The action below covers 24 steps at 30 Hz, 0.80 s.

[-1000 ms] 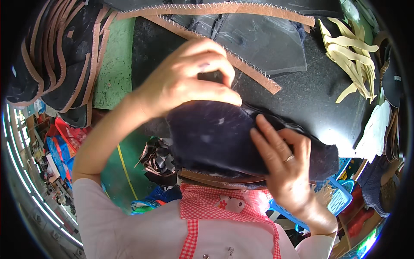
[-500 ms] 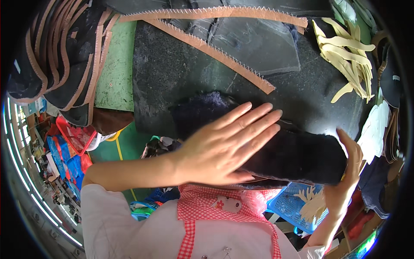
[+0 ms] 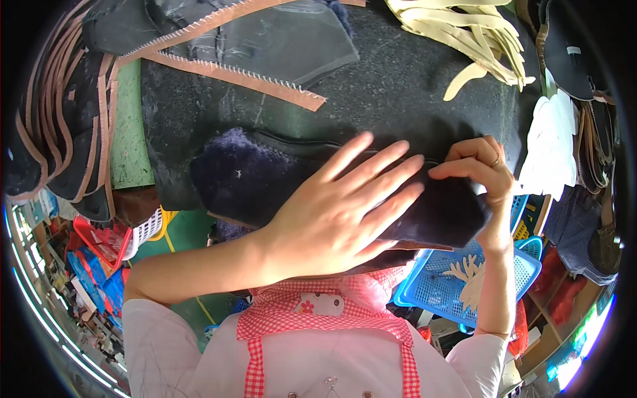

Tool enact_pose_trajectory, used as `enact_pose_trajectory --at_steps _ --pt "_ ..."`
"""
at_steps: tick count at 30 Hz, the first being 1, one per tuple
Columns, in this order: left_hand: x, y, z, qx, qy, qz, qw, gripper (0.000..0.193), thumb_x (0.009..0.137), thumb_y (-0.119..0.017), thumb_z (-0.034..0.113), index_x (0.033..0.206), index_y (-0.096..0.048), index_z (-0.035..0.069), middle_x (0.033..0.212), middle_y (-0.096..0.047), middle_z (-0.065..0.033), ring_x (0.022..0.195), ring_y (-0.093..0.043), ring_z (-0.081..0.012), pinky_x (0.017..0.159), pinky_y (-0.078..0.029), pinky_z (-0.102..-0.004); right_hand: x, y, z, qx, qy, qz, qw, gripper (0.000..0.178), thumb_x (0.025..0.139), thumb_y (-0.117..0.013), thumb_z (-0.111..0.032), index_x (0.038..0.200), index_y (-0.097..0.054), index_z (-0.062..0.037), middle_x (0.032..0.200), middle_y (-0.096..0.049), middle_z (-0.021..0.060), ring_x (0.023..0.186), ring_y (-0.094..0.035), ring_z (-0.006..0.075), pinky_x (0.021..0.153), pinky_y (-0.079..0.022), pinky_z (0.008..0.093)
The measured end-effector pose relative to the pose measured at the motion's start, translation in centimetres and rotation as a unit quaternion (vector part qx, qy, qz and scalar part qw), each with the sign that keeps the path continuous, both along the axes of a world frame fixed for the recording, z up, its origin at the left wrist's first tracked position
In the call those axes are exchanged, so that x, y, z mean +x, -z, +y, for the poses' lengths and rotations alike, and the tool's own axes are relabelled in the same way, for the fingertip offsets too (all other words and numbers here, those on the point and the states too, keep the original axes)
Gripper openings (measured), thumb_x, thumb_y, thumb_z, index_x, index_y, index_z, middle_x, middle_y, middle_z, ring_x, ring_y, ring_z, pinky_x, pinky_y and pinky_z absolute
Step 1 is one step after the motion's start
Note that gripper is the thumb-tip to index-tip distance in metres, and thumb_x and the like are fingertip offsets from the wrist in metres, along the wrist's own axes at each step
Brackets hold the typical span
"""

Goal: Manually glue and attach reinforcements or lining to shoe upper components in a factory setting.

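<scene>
Dark worktable (image 3: pixel 411 93); one fleecy navy piece (image 3: pixel 245 179); left hand (image 3: pixel 338 212) flat, outspread; right hand (image 3: pixel 481 169) pinching its edge.

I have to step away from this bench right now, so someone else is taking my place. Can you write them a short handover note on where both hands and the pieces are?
Left hand: open, palm flat, fingers spread, pressing on the dark fleecy piece.
Right hand: fingers pinching that piece's right end.
The piece lies across the black work mat, near the front edge.
Behind it: a dark panel with tan zigzag trim; pale cut strips far right; a blue basket below the bench.
Done: the piece is laid out.
Left: cannot tell from this view.
</scene>
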State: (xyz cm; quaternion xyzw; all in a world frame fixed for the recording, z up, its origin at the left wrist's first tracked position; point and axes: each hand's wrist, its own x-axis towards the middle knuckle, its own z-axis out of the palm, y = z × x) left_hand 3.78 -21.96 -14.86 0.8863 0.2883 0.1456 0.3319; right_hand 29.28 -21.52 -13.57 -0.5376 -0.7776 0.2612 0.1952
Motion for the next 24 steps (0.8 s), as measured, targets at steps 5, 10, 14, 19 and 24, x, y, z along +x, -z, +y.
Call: enact_pose_trajectory --at_steps 5,10,14,19,24 --pt "-1.2 0.3 -1.5 0.118 0.015 0.131 0.984 0.067 0.087 -0.066 0.030 0.150 -0.048 0.025 0.161 -0.037 -0.0087 0.149 -0.032 -0.0351 0.119 -0.023 -0.0622 1.4 -1.3 -0.8 0.047 -0.043 -0.062 0.996 0.042 0.067 -0.063 0.001 0.099 -0.080 -0.0173 0.095 -0.062 0.0060 0.094 -0.058 0.0238 0.088 -0.042 0.0353" --pt "-1.6 0.8 -1.2 0.145 0.010 0.107 0.984 0.062 0.089 -0.061 0.022 0.150 -0.049 0.026 0.160 -0.038 -0.0092 0.149 -0.033 -0.0356 0.119 -0.024 -0.0622 -1.0 -3.5 0.4 -0.162 0.082 0.030 0.983 0.016 0.081 -0.066 -0.004 0.094 -0.075 -0.0087 0.089 -0.064 0.0092 0.090 -0.062 0.0260 0.082 -0.046 0.0354" --pt "-3.5 -2.8 0.9 0.130 -0.048 -0.011 0.990 0.056 0.073 -0.078 0.022 0.127 -0.067 0.013 0.133 -0.062 -0.0117 0.123 -0.060 -0.0322 0.102 -0.048 -0.0489 -0.3 -2.8 1.2 -0.280 0.078 0.115 0.950 0.019 0.092 -0.071 -0.019 0.098 -0.068 -0.0017 0.079 -0.065 0.0061 0.076 -0.064 0.0196 0.069 -0.048 0.0327" --pt "-4.6 -10.5 4.9 -0.080 -0.314 -0.264 0.909 0.022 0.092 -0.076 0.021 0.095 -0.069 0.001 0.073 -0.065 0.0002 0.067 -0.058 -0.0046 0.058 -0.045 -0.0227 0.4 -2.5 1.7 -0.370 0.006 0.560 0.741 0.068 0.101 -0.042 -0.058 0.129 -0.059 0.0023 0.110 -0.068 0.0107 0.086 -0.061 0.0141 0.076 -0.048 0.0278" --pt "-4.4 -8.5 5.2 -0.100 -0.322 -0.245 0.909 0.023 0.098 -0.069 0.021 0.108 -0.067 0.000 0.080 -0.058 0.0077 0.074 -0.049 0.0000 0.063 -0.040 -0.0201 -7.8 -2.8 0.2 -0.265 -0.018 0.566 0.780 0.054 0.095 -0.067 -0.036 0.133 -0.058 0.0012 0.120 -0.067 0.0107 0.106 -0.063 0.0172 0.098 -0.047 0.0328"
